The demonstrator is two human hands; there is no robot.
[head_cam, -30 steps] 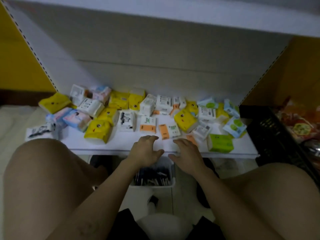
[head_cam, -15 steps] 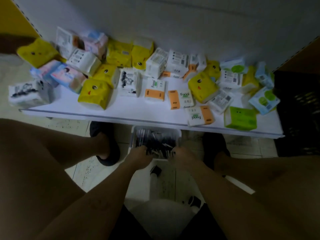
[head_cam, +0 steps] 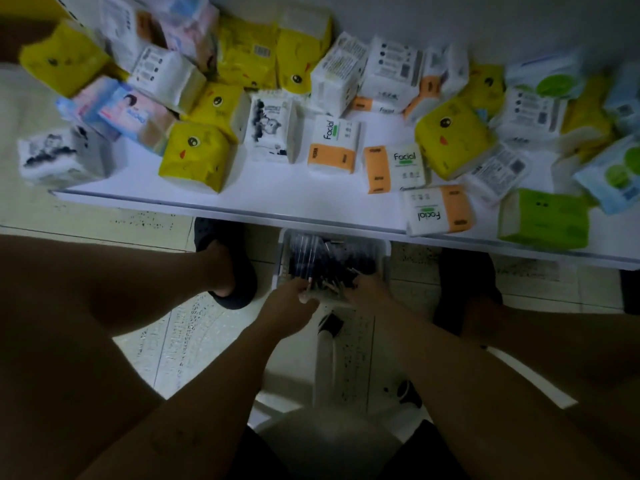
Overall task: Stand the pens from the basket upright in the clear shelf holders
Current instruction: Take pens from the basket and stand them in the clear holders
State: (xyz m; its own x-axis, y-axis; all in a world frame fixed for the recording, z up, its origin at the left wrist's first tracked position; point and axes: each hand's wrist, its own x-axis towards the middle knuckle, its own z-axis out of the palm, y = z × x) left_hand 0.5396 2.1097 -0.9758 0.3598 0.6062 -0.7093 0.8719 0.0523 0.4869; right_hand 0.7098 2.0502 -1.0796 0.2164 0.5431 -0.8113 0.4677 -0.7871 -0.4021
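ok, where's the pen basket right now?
Head view, centre: the basket sits on the floor between the left shoe and right shoe, far end under the shelf edge. The left hand and right hand are at its near end.

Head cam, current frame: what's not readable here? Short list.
All head view.
1. Grips: left hand and right hand are among the pens; it is dim, the fingers are buried, and any hold is unclear.
2. Basket: the far rim meets the shelf edge, so its extent is unclear.
3. Clear holders: nowhere in frame.
4. Tissue packs at right: blurred and cut by the frame edge.
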